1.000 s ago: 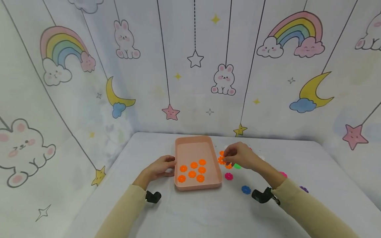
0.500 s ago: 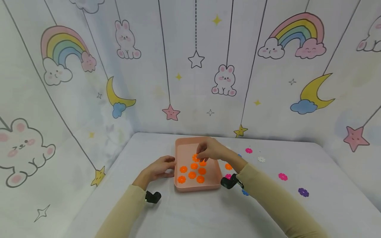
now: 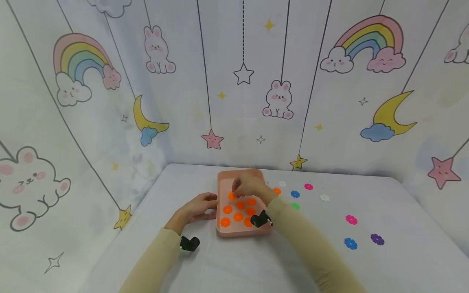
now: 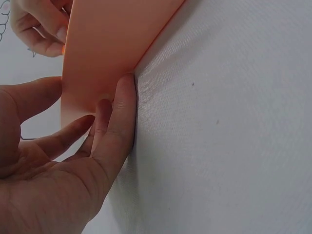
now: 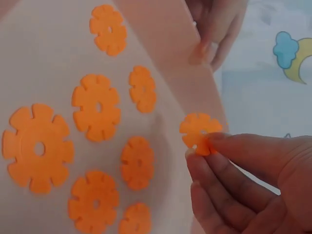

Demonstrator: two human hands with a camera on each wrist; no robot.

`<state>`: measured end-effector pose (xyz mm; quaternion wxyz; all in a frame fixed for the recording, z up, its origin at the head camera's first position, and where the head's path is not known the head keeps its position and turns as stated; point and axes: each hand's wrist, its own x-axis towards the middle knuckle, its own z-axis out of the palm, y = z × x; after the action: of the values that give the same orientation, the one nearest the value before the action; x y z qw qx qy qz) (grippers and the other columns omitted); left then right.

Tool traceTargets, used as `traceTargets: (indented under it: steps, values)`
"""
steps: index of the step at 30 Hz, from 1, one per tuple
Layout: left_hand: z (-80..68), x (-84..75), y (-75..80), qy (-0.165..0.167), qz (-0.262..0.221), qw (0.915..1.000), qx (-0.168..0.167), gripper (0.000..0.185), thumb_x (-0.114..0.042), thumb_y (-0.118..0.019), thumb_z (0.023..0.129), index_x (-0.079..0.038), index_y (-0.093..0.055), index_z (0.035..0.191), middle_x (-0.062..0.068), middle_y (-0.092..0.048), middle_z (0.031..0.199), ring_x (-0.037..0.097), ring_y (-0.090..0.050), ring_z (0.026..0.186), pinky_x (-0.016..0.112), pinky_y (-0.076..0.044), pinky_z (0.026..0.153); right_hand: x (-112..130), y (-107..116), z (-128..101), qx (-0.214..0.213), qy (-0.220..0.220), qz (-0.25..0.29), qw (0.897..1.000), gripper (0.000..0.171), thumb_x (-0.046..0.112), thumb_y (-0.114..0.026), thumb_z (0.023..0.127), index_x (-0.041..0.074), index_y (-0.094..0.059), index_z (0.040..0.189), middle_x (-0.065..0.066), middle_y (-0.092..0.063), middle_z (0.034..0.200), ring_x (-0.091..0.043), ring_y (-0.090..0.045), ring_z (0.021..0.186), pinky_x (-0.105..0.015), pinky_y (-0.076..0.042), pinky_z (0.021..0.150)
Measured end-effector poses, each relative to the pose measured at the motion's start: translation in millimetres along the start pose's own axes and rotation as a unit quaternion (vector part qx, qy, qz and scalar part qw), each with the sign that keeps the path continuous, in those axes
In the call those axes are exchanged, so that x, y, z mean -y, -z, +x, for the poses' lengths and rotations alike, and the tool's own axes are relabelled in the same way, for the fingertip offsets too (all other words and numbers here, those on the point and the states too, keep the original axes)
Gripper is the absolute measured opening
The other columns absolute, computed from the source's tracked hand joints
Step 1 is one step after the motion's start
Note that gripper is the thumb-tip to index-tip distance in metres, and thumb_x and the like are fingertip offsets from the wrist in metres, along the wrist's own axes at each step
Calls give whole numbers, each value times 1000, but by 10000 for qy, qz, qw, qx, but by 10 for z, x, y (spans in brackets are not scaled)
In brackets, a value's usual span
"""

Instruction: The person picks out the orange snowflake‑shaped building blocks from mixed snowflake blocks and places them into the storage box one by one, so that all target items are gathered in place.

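Observation:
A pink tray (image 3: 239,176) sits mid-table with several orange flower discs (image 3: 238,216) lying in it. My right hand (image 3: 246,185) hovers over the tray's left part and pinches one orange flower disc (image 5: 199,132) between thumb and fingertips (image 5: 214,146). The discs on the tray floor (image 5: 96,106) show below it in the right wrist view. My left hand (image 3: 199,205) rests against the tray's left wall (image 4: 102,58), with straight fingers (image 4: 119,114) pressed along its outer side.
Loose flower discs lie on the white table right of the tray: orange (image 3: 277,191), blue (image 3: 294,194), green (image 3: 295,206), pink (image 3: 308,186), white (image 3: 324,197), pink (image 3: 351,219), blue (image 3: 350,243), purple (image 3: 377,239). Printed backdrop walls close in the back and left.
My right hand carried an orange disc from the table right of the tray leftwards over the tray, reaching its left part. The left hand stayed at the tray wall.

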<state>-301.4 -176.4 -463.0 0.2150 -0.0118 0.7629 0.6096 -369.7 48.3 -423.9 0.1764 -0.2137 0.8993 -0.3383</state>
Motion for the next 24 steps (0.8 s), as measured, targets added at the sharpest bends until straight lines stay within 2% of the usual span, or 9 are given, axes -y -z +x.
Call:
traceTargets:
  steps: [3, 10, 15, 19, 24]
  values:
    - [-8, 3, -6, -37, 6, 10000, 24, 52, -21, -56, 106, 4, -41, 150, 22, -56, 140, 32, -60, 121, 42, -60, 90, -10, -46, 16, -29, -70, -244, 9997, 5, 7, -75, 90, 11, -74, 92, -2, -70, 89, -21, -64, 80, -31, -58, 74]
    - [9, 21, -12, -50, -45, 10000, 68, 51, -21, -56, 106, 4, -42, 149, 22, -56, 140, 32, -60, 121, 43, -60, 91, -28, -126, 21, 14, -159, -161, 9997, 6, 2, -74, 88, 6, -74, 92, -4, -69, 86, -20, -61, 72, -28, -56, 67]
    - [20, 20, -3, 7, -34, 10000, 34, 51, -21, -57, 106, 3, -43, 149, 21, -56, 139, 31, -60, 120, 41, -60, 90, -32, -149, 40, -39, -292, -409, 9987, 9, 2, -77, 86, 6, -74, 93, -4, -69, 88, -19, -61, 74, -28, -57, 71]
    - [35, 14, 7, 33, -59, 10000, 17, 51, -21, -57, 106, 2, -43, 149, 20, -57, 138, 31, -60, 120, 41, -61, 89, -28, -124, 21, -144, -359, -634, 9972, 12, 11, -78, 88, 7, -71, 97, -4, -67, 95, -21, -60, 82, -32, -57, 78]
    - [39, 11, -2, 66, -36, 10000, -22, 50, -21, -57, 106, 2, -43, 149, 20, -57, 138, 30, -60, 119, 41, -60, 90, -10, 61, -100, -295, 61, -696, 9971, 18, 18, -77, 92, 4, -70, 101, -7, -68, 99, -22, -61, 87, -34, -57, 82]
